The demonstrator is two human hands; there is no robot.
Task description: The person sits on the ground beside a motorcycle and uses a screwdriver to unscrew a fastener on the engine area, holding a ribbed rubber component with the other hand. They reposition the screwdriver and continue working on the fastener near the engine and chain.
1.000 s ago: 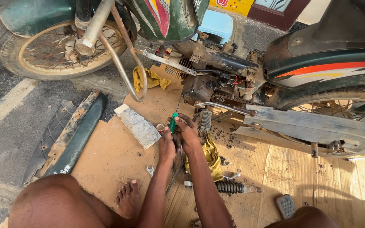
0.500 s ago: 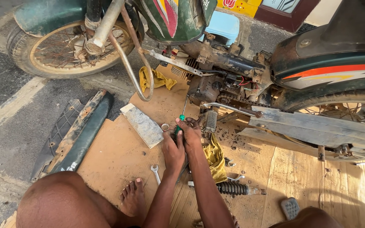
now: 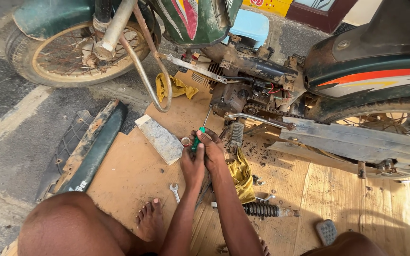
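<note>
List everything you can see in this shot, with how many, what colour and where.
motorcycle: one, green and black, across the top
screwdriver: one, green handle, in both hands, tip toward the engine
rags: two, yellow, one by the right forearm, one under the frame
spanner: one, silver, on the cardboard near the foot
coil spring: one, black, right of the forearms
body panel: one, dark green, on the ground at left
left hand: on the screwdriver
right hand: on the screwdriver

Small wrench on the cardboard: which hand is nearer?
Left. The left hand is just above and right of the small wrench; the right hand sits farther right, gripping the green-handled screwdriver.
</note>
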